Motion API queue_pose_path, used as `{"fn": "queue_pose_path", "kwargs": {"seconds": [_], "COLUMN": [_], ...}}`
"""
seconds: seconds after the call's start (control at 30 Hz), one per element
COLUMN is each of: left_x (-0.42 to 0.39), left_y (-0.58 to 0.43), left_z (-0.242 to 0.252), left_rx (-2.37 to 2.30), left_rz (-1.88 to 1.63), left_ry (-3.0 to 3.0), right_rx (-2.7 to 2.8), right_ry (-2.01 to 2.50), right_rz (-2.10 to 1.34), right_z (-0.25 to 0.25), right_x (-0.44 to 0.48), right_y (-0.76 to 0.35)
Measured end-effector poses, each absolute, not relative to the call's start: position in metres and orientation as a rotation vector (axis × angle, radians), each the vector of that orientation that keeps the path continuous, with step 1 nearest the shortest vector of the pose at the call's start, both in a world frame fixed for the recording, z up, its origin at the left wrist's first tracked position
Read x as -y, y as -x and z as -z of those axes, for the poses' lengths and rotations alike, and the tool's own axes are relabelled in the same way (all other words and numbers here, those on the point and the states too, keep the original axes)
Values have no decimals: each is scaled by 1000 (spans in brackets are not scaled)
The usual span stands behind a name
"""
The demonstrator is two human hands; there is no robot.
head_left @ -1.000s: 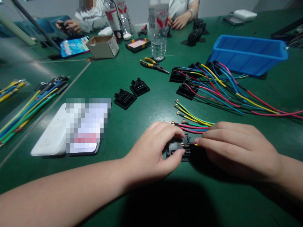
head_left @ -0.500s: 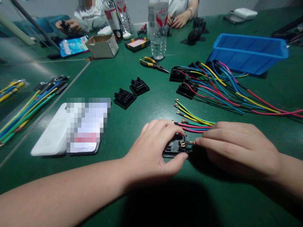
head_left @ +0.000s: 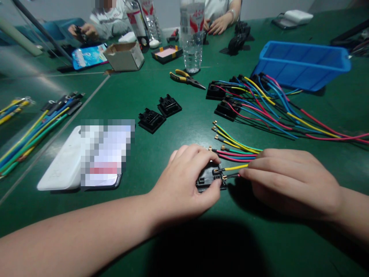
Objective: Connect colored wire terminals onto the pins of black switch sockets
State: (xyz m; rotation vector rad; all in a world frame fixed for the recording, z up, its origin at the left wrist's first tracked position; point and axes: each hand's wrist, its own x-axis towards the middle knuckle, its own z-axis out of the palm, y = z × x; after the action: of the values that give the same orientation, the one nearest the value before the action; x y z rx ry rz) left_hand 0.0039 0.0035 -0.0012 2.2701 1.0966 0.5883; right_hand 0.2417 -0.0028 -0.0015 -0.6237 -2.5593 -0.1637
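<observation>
My left hand (head_left: 187, 177) is wrapped around a black plastic socket (head_left: 206, 177) lying on the green table, thumb on its near side and fingers over the far side. A yellow wire (head_left: 236, 167) has its brass terminal at the socket's upper right part and runs under my right hand (head_left: 296, 181). Between my right thumb and fingers is pinched a red wire (head_left: 232, 176) with a black sleeve. Its brass terminal is at the socket's right edge, close to my left thumb; I cannot tell whether it touches. Several loose wires with brass terminals (head_left: 227, 138) lie just beyond.
Two black sockets (head_left: 152, 120) lie ahead on the left. Pliers (head_left: 187, 79) and a water bottle (head_left: 192, 42) stand further back. Wired sockets (head_left: 227, 109) lie before a blue bin (head_left: 302, 63). Phones (head_left: 63, 161) and cable bundles (head_left: 40, 134) are left. Co-workers' hands (head_left: 219, 25) are opposite.
My left hand and the socket have shifted slightly left. The yellow wire now shows apart from the red one, its terminal on the socket, while the red wire's terminal is at the edge.
</observation>
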Motion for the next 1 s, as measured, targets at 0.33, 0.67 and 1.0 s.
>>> {"fn": "queue_pose_path", "kwargs": {"seconds": [0.33,0.67,1.0], "left_x": [-3,-4,-4], "left_y": [-3,-5,-3], "left_z": [1,2,4], "left_rx": [-1097,-1087,-1054], "left_rz": [-581,-595,-622], "left_ry": [-2268,-2267,-2262], "right_rx": [2573,2592,2615], "right_ry": [648,657,678], "right_rz": [122,127,127], "right_z": [5,7,6], "right_x": [3,4,4], "right_y": [-243,-244,-244]}}
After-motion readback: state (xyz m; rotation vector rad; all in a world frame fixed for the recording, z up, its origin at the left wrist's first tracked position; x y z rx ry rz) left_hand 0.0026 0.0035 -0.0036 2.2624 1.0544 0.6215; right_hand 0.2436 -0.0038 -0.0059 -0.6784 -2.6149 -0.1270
